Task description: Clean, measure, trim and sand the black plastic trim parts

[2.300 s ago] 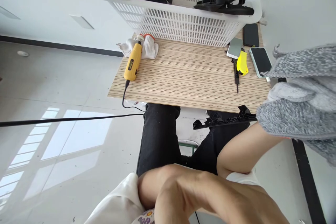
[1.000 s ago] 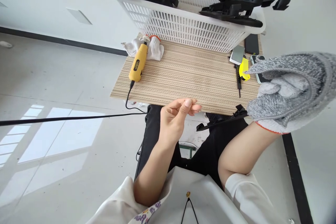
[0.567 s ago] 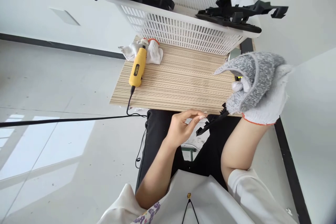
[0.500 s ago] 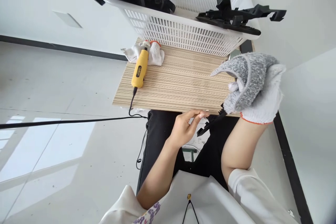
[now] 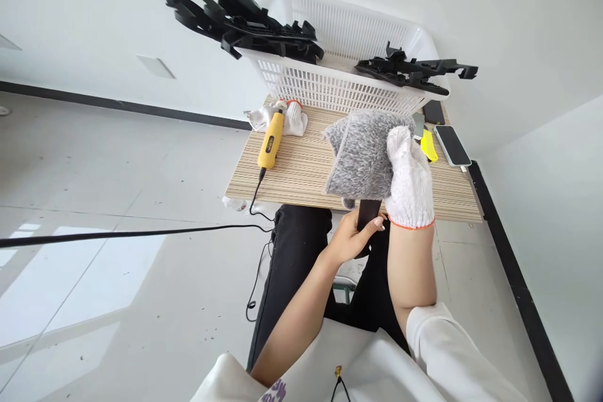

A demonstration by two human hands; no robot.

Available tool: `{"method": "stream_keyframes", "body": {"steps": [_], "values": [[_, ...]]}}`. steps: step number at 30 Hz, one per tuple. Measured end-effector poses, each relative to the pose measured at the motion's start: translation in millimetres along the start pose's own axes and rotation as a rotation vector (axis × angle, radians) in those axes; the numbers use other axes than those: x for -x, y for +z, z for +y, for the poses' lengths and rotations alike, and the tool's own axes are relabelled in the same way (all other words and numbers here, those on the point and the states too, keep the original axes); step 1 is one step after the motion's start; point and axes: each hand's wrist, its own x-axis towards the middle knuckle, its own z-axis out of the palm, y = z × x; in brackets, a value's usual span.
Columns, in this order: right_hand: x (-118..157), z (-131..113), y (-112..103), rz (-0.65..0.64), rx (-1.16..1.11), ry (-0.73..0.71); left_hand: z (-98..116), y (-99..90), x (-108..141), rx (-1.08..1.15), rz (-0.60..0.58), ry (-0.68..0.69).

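Observation:
My bare left hand [image 5: 352, 235] is closed around the lower end of a black plastic part [image 5: 369, 213], just off the near edge of the striped table. A white knitted glove with an orange cuff covers my right hand [image 5: 409, 179], which grips a grey fluffy cloth [image 5: 362, 154]. The cloth lies over the upper end of the black part and hides it. Beneath the cloth, my right fingers are mostly out of sight.
Behind stands a white slatted basket [image 5: 339, 83] with black plastic parts [image 5: 264, 28]. A yellow corded tool [image 5: 271, 141] rests by a white glove [image 5: 294, 119]. Right on the striped table [image 5: 301, 179] are a phone [image 5: 453, 145] and a yellow-handled item [image 5: 428, 146].
My left hand has taken hold of the black part. My right hand and the cloth have moved left, over it. The view has shifted, showing the phone and yellow item.

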Motion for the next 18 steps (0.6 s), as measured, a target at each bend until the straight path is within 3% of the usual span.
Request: {"method": "stream_keyframes", "body": {"steps": [4, 10, 18], "values": [[13, -9, 13, -0.096, -0.288, 0.02, -9, 0.9, 1, 0.131, 0.058, -0.016], [26, -15, 20, -0.352, -0.391, 0.118, -17, -5.2, 3, 0.117, 0.178, -0.132], [21, 13, 16, -0.519, -0.487, 0.112, -26, -12.6, 9, 0.061, 0.259, -0.285]]}}
